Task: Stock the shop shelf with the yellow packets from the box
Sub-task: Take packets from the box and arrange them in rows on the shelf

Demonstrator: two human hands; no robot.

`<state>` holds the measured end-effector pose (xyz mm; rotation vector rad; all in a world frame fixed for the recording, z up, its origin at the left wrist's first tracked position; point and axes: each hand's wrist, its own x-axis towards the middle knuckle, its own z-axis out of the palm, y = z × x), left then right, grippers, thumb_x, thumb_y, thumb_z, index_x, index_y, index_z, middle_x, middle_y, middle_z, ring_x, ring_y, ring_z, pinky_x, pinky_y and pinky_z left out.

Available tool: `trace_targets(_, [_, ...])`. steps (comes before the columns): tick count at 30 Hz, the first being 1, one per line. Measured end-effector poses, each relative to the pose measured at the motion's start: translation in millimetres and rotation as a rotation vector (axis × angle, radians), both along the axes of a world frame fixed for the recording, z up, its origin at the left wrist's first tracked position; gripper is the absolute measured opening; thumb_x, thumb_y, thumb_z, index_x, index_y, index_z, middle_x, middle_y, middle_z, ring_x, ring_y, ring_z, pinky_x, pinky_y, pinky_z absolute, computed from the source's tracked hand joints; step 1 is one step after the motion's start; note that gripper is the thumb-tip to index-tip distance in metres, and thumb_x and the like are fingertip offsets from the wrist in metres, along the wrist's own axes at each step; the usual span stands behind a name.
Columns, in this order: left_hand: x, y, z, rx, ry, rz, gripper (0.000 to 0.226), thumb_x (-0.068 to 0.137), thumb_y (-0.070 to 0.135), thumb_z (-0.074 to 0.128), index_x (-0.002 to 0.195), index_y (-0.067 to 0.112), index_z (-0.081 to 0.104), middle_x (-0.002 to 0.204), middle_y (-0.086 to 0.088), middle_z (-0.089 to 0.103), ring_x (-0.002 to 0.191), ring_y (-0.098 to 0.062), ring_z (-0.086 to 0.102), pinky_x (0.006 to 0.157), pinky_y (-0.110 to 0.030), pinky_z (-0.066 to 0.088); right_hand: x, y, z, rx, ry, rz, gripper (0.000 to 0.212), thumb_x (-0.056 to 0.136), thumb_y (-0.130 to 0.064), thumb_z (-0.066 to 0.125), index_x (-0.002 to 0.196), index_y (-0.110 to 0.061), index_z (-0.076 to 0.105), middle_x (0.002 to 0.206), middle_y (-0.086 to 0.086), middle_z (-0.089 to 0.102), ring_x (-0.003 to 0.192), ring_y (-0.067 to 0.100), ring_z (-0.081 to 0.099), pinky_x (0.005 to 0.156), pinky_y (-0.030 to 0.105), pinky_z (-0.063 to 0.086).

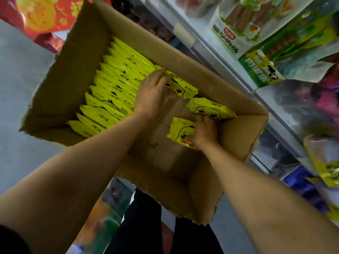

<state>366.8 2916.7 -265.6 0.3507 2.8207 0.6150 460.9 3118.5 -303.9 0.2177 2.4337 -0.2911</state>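
An open cardboard box (77,57) stands below me. Along its left side runs a row of several yellow duck-face packets (110,90). Three more lie loose on the right of the box floor. My left hand (154,92) lies on the far loose packet (183,87), fingers curled over its edge. My right hand (203,132) grips the near loose packet (180,129) by its right side. The third loose packet (211,109) lies between them, untouched.
A white shop shelf edge (216,52) runs along the right, with green and white snack bags (238,32) hanging above it. Red packaging (42,13) sits at the top left. The grey floor (16,70) is to the left. My dark trouser legs (143,226) show under the box.
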Motion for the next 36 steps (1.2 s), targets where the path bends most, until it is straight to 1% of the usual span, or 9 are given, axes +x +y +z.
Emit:
trace_targets(4, [-12.9, -3.1, -6.3, -0.051, -0.02, -0.048, 0.073, 0.08, 0.059, 0.047, 0.14, 0.017, 0.048, 0.143, -0.011, 0.048, 0.133, -0.034, 0.042, 0.108, -0.049, 0.035, 6.1, -0.1, -7.3, -0.036, -0.208, -0.143, 0.07, 0.062, -0.059, 0.084, 0.112, -0.014, 0.064, 0.119, 0.012, 0.062, 0.116, 0.033, 0.056, 0.091, 0.038, 0.048])
trace_targets(7, [-18.5, -1.9, -6.6, -0.115, 0.008, -0.066, 0.07, 0.078, 0.048, 0.067, 0.139, 0.02, 0.047, 0.131, -0.01, 0.052, 0.126, -0.034, 0.043, 0.105, -0.046, 0.036, 11.6, -1.7, -8.1, -0.209, -0.232, -0.334, 0.058, 0.064, -0.049, 0.087, 0.106, -0.012, 0.069, 0.107, 0.008, 0.07, 0.102, 0.027, 0.064, 0.079, 0.032, 0.048])
trace_targets(11, [-27.3, 4.2, -2.3, -0.227, 0.017, -0.1, 0.061, 0.077, 0.044, 0.071, 0.132, 0.027, 0.053, 0.119, -0.009, 0.051, 0.118, -0.033, 0.042, 0.103, -0.043, 0.032, 21.2, -14.2, -0.6, -0.553, -0.223, -0.778, 0.03, 0.074, -0.018, 0.086, 0.099, -0.013, 0.072, 0.103, 0.01, 0.074, 0.089, 0.02, 0.069, 0.086, 0.038, 0.057])
trace_targets(14, [-36.6, 10.6, 4.0, -0.242, 0.037, -0.106, 0.041, 0.079, 0.04, 0.069, 0.117, 0.027, 0.067, 0.109, -0.009, 0.052, 0.112, -0.034, 0.044, 0.099, -0.042, 0.034, 25.8, -18.9, 1.2, -0.602, -0.157, -0.891, 0.021, 0.075, -0.018, 0.086, 0.089, -0.02, 0.071, 0.097, 0.007, 0.075, 0.091, 0.021, 0.071, 0.087, 0.045, 0.058])
trace_targets(22, [-23.9, 9.3, 29.6, -0.073, 0.003, -0.174, 0.027, 0.084, 0.034, 0.068, 0.096, 0.01, 0.071, 0.104, -0.01, 0.058, 0.106, -0.034, 0.05, 0.085, -0.042, 0.041, 36.2, -19.5, 35.4, -0.655, -0.087, -1.063, 0.039, 0.077, -0.033, 0.083, 0.108, -0.012, 0.071, 0.103, 0.006, 0.075, 0.097, 0.023, 0.071, 0.088, 0.047, 0.058])
trace_targets(26, [-8.5, 10.3, 59.4, 0.027, -0.108, -0.059, 0.027, 0.095, 0.03, 0.056, 0.108, 0.007, 0.063, 0.105, -0.016, 0.065, 0.099, -0.038, 0.06, 0.076, -0.041, 0.044, 39.8, -21.3, 63.4, -0.717, -0.038, -1.094, 0.032, 0.078, -0.037, 0.082, 0.102, -0.019, 0.072, 0.103, 0.002, 0.075, 0.097, 0.022, 0.071, 0.09, 0.048, 0.057])
trace_targets(28, [2.2, 9.7, 75.9, 0.033, -0.159, 0.017, 0.026, 0.1, 0.027, 0.049, 0.114, 0.006, 0.056, 0.103, -0.023, 0.067, 0.097, -0.043, 0.061, 0.067, -0.038, 0.035, 40.4, -22.6, 81.4, -0.751, -0.03, -1.117, 0.035, 0.077, -0.04, 0.082, 0.103, -0.02, 0.071, 0.104, 0.001, 0.075, 0.098, 0.022, 0.07, 0.09, 0.048, 0.057])
trace_targets(32, [23.9, 5.8, 107.8, 0.127, -0.183, 0.098, 0.029, 0.103, 0.024, 0.042, 0.116, 0.001, 0.053, 0.101, -0.03, 0.065, 0.096, -0.048, 0.059, 0.068, -0.043, 0.036, 45.0, -18.1, 118.1, -0.805, 0.021, -1.131, 0.028, 0.073, -0.047, 0.083, 0.089, -0.026, 0.072, 0.101, -0.002, 0.076, 0.096, 0.022, 0.071, 0.089, 0.049, 0.057])
trace_targets(36, [47.4, 13.5, 150.7, 0.263, -0.291, 0.23, 0.035, 0.101, 0.034, 0.048, 0.103, 0.001, 0.061, 0.1, -0.027, 0.066, 0.097, -0.042, 0.06, 0.068, -0.037, 0.035, 57.9, 2.9, 155.3, -0.885, 0.084, -1.163, 0.059, 0.051, -0.064, 0.085, 0.098, -0.029, 0.073, 0.101, -0.003, 0.076, 0.095, 0.025, 0.072, 0.085, 0.053, 0.058])
